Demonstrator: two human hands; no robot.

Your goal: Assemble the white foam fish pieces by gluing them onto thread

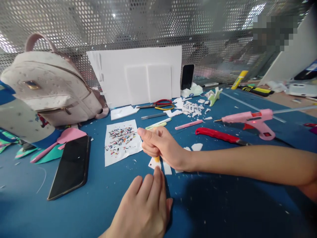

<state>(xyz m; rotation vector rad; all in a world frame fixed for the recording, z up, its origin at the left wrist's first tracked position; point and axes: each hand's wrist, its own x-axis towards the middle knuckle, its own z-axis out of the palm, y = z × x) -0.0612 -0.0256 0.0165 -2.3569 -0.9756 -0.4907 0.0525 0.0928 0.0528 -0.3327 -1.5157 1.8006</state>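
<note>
My right hand is closed in a fist, thumb on top, around an upright tool. Only the tool's yellow lower end shows beneath the fist; the rest is hidden by my fingers. That end stands on a small white foam piece with a dark dot near its left corner. My left hand lies palm down in front, its index finger stretched to the near edge of that piece and its thumb apart. A white strip lies just right of it, partly under my right hand.
Left are a paper sheet with tiny colourful bits, a phone, a tumbler and a backpack. Right are a red cutter and a pink glue gun. Scissors, pens and white scraps lie behind.
</note>
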